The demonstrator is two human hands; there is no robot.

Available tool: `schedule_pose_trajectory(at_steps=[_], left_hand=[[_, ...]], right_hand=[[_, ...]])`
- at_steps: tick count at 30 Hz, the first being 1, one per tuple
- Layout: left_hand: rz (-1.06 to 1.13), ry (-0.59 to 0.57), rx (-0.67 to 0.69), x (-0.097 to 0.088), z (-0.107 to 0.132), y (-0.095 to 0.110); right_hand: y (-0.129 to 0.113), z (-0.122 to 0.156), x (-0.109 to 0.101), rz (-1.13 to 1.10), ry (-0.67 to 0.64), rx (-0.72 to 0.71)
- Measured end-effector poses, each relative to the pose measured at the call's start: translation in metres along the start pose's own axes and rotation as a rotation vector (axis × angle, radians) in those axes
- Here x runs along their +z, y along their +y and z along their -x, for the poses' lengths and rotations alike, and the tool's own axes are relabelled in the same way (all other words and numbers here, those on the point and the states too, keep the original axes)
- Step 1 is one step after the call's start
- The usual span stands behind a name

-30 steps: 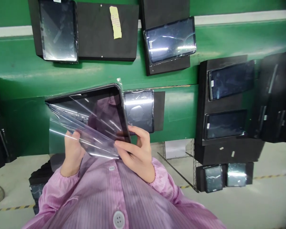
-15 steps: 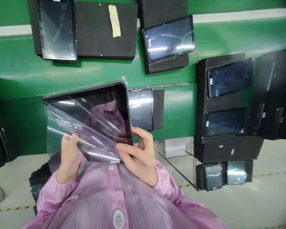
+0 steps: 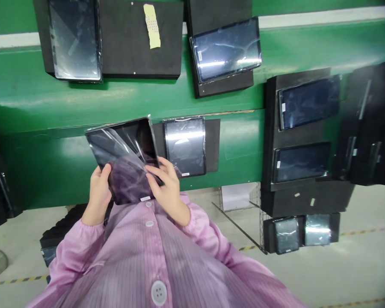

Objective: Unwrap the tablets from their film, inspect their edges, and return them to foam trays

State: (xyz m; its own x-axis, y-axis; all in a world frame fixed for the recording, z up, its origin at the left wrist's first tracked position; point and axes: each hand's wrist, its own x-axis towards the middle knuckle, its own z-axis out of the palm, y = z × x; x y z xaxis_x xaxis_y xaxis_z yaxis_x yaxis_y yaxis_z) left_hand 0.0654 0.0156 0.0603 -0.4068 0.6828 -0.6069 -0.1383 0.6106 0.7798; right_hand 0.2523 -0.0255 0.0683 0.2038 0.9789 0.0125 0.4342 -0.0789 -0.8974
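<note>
Between my hands is a tablet [image 3: 128,179], tilted, its dark glossy screen facing me. A clear protective film [image 3: 123,145] lies over part of the screen, with creases fanning across it. My left hand [image 3: 99,192] grips the tablet's left edge, thumb on the front. At the lower right edge, my right hand [image 3: 167,186] holds the tablet, its fingers on the film and screen side. A small white label [image 3: 145,198] shows at the tablet's bottom edge. Just right of it, another film-covered tablet [image 3: 186,149] rests on a black pad [image 3: 212,145].
Behind, a tablet [image 3: 75,40] and a yellow paper strip [image 3: 152,25] lie on black foam blocks on the green bench [image 3: 125,100]. One tablet [image 3: 226,49] lies askew on another block. To the right, a black foam stand [image 3: 311,199] bears two tablets. A wire rack [image 3: 235,196] stands below the bench edge.
The held tablet has moved away from the camera, lower against the shirt. The film, lifted loosely past the left edge before, now lies closer to the screen. My left hand has shifted onto the tablet's edge.
</note>
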Motion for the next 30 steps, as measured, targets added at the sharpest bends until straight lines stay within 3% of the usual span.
schedule_pose_trajectory(at_steps=[3, 5, 9, 12, 15, 19, 21, 23, 27, 30], left_hand=[[0.038, -0.017, -0.096, 0.007, -0.029, -0.027], [0.019, -0.031, -0.064, 0.011, -0.045, -0.040], [-0.143, -0.059, 0.059, 0.012, -0.064, -0.050], [-0.405, -0.060, 0.207, 0.010, -0.066, -0.049], [-0.621, 0.000, 0.368, 0.010, -0.055, -0.050], [-0.814, 0.067, 0.577, 0.017, -0.026, -0.065], [-0.915, -0.002, 0.673, 0.025, -0.010, -0.077], [-1.010, -0.167, 0.757, 0.036, 0.006, -0.090], [-1.151, -0.558, 0.879, 0.061, 0.032, -0.107], [-1.174, -0.669, 0.924, 0.075, 0.046, -0.114]], right_hand=[[0.035, -0.008, 0.028, 0.048, -0.156, 0.125], [0.048, -0.012, 0.040, 0.081, -0.230, 0.178], [0.047, -0.008, 0.049, 0.147, -0.324, 0.220], [0.041, -0.001, 0.047, 0.172, -0.355, 0.237], [0.049, -0.007, 0.035, 0.200, -0.285, 0.184], [0.086, -0.053, -0.005, 0.312, -0.001, 0.065], [0.112, -0.087, -0.031, 0.384, 0.121, 0.035], [0.137, -0.121, -0.057, 0.443, 0.165, 0.010], [0.171, -0.165, -0.091, 0.447, -0.068, -0.038], [0.176, -0.171, -0.101, 0.410, -0.144, -0.065]])
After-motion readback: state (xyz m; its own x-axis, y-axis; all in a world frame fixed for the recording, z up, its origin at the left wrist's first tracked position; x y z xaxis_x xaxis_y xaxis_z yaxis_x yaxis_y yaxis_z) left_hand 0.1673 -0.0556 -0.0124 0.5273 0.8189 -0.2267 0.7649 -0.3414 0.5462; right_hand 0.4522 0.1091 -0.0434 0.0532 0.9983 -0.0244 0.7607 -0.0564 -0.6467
